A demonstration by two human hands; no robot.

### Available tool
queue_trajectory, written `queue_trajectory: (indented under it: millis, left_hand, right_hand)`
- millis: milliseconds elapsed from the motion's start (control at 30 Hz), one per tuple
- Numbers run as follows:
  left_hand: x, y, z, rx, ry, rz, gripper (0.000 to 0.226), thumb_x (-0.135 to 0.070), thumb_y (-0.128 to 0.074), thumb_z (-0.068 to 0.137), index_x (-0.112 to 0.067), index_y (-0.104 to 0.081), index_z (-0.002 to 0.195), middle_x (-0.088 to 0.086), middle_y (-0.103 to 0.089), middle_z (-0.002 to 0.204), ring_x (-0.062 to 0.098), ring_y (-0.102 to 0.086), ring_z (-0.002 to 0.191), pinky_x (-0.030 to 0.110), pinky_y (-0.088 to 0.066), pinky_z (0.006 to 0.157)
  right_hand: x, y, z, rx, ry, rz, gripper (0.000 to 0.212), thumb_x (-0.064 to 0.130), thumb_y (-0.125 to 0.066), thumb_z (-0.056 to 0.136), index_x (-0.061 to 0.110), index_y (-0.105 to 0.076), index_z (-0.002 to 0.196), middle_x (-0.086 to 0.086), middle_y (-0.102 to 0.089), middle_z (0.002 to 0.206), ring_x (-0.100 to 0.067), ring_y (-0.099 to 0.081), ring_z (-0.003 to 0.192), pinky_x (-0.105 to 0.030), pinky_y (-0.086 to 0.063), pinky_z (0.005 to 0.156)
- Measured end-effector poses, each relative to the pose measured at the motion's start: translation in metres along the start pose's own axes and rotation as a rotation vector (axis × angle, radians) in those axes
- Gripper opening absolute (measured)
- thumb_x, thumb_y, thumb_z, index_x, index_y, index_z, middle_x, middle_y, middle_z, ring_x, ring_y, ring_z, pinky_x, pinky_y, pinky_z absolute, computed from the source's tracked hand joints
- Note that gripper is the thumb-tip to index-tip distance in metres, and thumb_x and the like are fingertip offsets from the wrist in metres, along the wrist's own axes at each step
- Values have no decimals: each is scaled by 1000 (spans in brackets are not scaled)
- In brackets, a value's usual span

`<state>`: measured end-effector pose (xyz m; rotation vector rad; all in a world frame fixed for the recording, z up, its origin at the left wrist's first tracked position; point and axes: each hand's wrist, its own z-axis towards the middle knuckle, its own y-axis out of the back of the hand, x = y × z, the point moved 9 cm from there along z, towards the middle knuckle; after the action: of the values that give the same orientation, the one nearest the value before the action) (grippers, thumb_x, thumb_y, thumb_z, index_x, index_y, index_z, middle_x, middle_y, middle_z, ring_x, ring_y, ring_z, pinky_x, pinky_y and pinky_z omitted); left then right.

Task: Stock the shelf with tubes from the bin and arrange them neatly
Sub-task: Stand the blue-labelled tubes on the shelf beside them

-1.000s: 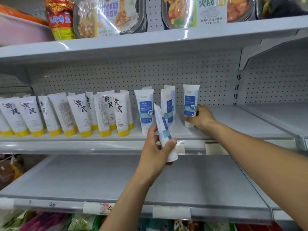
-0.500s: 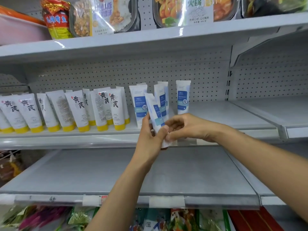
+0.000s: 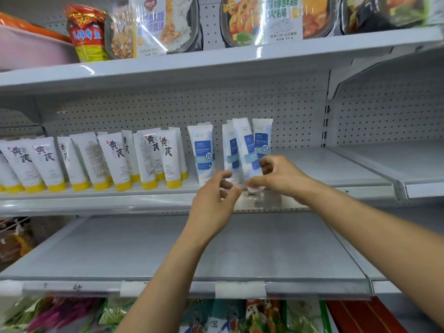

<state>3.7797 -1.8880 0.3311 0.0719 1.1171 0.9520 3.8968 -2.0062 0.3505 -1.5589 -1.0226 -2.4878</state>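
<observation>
My right hand (image 3: 278,179) pinches the lower end of a white tube with a blue label (image 3: 247,145) and holds it upright, cap down, over the front of the middle shelf (image 3: 336,169). Just left of the tube's base is my left hand (image 3: 216,200), its fingers loosely curled with nothing gripped between them. Three more blue-label tubes stand on the shelf: one to the left (image 3: 203,152), one just behind the held tube (image 3: 228,145) and one to its right (image 3: 263,133). The bin is out of view.
A row of white tubes with yellow caps (image 3: 115,159) fills the left of the same shelf. Packaged meals (image 3: 262,18) sit on the top shelf. The lower shelf (image 3: 144,251) is bare, and snack packets (image 3: 228,316) lie below it.
The tube passed from my left hand to my right and rose towards the shelf beside the standing blue tubes. My right hand had left the far-right tube; my left hand has let go.
</observation>
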Motion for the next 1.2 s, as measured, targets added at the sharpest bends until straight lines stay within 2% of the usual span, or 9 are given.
queue_trajectory:
  millis: [100,233,433,633,933,1067,1200]
  left_hand:
    - [-2,1,-6,-31,-56,329,36,-44,-53,93,-32,-50,128,-13,-61,115,9,-59,101,31,-49,83]
    - [-2,-8,-8,-7,-75,506,37,-44,-49,95,-31,-50,130,-11,-60,122,10,-58,108,32,-49,83]
    - [6,-14,-6,36,-39,534,35,-44,-49,95,-32,-52,128,-10,-62,120,11,-59,108,32,-50,83]
    - [9,-12,-3,23,-33,528,34,-44,-49,95,-32,-52,127,-12,-61,119,9,-59,106,29,-48,80]
    - [13,-16,3,28,-11,519,34,-45,-51,94,-32,-53,126,-12,-62,116,8,-60,101,31,-51,80]
    - [20,-16,-1,50,6,539,34,-44,-51,94,-31,-53,125,-11,-62,116,10,-59,101,31,-51,80]
    - [29,-10,-15,29,35,525,36,-46,-52,93,-32,-53,127,-12,-61,118,10,-59,103,34,-51,83]
  right_hand:
    - [-4,15,9,-94,-28,-2,39,16,-81,72,17,-61,105,6,-66,93,-10,-62,84,-21,-45,69]
    - [-10,16,20,-132,-52,-35,42,11,-79,72,14,-59,109,3,-64,98,-14,-61,89,-25,-43,77]
    - [-22,13,32,-156,-92,-80,36,11,-78,73,18,-56,101,1,-63,101,-17,-60,93,-27,-44,81]
    - [-39,12,42,-126,-150,-153,55,15,-79,72,13,-55,121,-4,-63,119,-22,-59,106,-35,-48,90]
    - [-40,12,39,-102,-143,-210,55,19,-77,74,13,-52,122,-5,-62,122,-23,-59,107,-35,-49,90]
    - [-27,18,18,-115,-81,-364,47,28,-67,85,13,-50,126,-5,-58,126,-23,-56,110,-34,-47,87]
    - [-4,19,-18,-178,118,-616,48,30,-57,89,18,-45,134,-3,-51,137,-24,-46,124,-39,-43,97]
